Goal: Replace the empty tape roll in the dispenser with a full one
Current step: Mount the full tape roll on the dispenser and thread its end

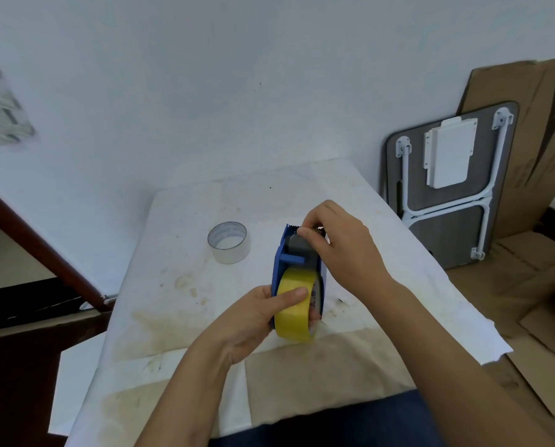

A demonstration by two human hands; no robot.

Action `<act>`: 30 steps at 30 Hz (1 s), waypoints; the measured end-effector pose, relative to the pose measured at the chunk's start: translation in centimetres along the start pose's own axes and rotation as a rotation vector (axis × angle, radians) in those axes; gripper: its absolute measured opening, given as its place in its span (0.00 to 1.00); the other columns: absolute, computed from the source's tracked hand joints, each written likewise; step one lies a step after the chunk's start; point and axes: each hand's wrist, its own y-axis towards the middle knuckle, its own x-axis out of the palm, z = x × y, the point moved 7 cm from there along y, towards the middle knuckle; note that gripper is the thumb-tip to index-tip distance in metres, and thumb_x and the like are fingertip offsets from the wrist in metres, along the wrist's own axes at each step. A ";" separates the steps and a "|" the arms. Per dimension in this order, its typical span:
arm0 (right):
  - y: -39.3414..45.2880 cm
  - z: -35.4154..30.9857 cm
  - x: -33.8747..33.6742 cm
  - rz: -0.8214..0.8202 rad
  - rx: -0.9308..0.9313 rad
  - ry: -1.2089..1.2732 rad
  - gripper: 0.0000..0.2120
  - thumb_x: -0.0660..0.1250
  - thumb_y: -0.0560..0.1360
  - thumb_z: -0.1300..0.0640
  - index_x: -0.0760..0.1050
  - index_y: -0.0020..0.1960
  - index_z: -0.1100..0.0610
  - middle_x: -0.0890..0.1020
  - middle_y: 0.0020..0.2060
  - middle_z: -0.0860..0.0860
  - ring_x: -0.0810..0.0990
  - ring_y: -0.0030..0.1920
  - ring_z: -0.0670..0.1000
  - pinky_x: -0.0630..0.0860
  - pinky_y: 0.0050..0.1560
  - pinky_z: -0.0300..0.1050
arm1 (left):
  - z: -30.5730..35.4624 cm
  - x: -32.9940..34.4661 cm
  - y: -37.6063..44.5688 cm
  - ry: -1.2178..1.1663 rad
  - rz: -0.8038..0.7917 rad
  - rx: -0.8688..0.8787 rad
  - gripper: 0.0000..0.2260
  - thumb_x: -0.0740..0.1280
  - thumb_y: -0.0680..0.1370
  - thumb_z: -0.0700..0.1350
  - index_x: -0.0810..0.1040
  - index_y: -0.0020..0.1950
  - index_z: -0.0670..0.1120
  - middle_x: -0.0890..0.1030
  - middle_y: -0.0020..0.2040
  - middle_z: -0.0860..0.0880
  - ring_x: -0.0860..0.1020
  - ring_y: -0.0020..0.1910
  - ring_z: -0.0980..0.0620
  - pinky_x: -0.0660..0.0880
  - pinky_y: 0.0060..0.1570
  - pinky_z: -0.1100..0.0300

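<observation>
Left grip [263,312] is wrapping closed around the yellow tape roll [294,309] and the blue dispenser [297,269], thumb across the roll's face. Right grip [340,245] is pinching shut on the dispenser's grey top end, at 12 o'clock from the roll. Bench [205,317] is lying under a stained white sheet. Folded table [447,185] is leaning on the wall at 2 o'clock. Empty roll [228,242] is sitting on the bench at 10 o'clock from the dispenser, apart from it.
</observation>
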 end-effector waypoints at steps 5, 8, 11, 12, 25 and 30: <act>0.5 0.4 -0.5 0.016 0.035 0.002 0.08 0.62 0.79 0.54 0.74 0.47 0.58 0.77 0.48 0.51 0.78 0.42 0.52 0.74 0.46 0.51 | 0.1 0.0 -0.7 0.047 -0.042 -0.002 0.14 0.72 0.72 0.46 0.83 0.55 0.41 0.87 0.46 0.44 0.85 0.45 0.50 0.80 0.49 0.58; 0.6 0.6 -0.3 0.017 0.060 0.002 0.07 0.62 0.80 0.54 0.74 0.47 0.57 0.78 0.48 0.50 0.77 0.40 0.51 0.72 0.44 0.46 | 0.0 0.1 -1.0 0.022 -0.060 -0.025 0.13 0.70 0.74 0.48 0.83 0.54 0.41 0.87 0.46 0.43 0.85 0.45 0.49 0.81 0.51 0.56; 0.6 1.4 0.0 0.028 0.139 0.062 0.07 0.64 0.78 0.53 0.74 0.46 0.56 0.78 0.47 0.48 0.78 0.39 0.49 0.71 0.43 0.43 | 0.1 -0.1 -1.0 0.047 -0.024 -0.048 0.15 0.69 0.74 0.53 0.85 0.51 0.43 0.87 0.46 0.43 0.85 0.44 0.49 0.81 0.54 0.54; 0.6 1.9 0.1 0.021 0.187 0.102 0.06 0.65 0.78 0.53 0.75 0.45 0.55 0.79 0.46 0.48 0.79 0.40 0.48 0.72 0.43 0.43 | 0.1 -0.2 -1.0 0.057 -0.016 -0.055 0.16 0.70 0.73 0.53 0.85 0.51 0.43 0.87 0.46 0.43 0.85 0.44 0.49 0.81 0.55 0.54; 0.2 4.5 0.9 -0.251 0.541 0.494 0.14 0.63 0.79 0.51 0.84 0.40 0.53 0.85 0.44 0.50 0.81 0.50 0.52 0.78 0.57 0.47 | 0.9 -0.4 -0.8 0.029 -0.019 -0.098 0.16 0.71 0.73 0.50 0.82 0.54 0.39 0.87 0.45 0.42 0.86 0.41 0.49 0.82 0.47 0.56; 0.5 4.8 -0.1 -0.218 0.514 0.419 0.09 0.66 0.76 0.56 0.83 0.43 0.56 0.84 0.40 0.51 0.80 0.42 0.52 0.79 0.45 0.43 | 1.0 -0.2 -0.7 0.046 -0.023 -0.114 0.19 0.72 0.72 0.51 0.82 0.56 0.39 0.87 0.45 0.42 0.86 0.42 0.49 0.82 0.48 0.56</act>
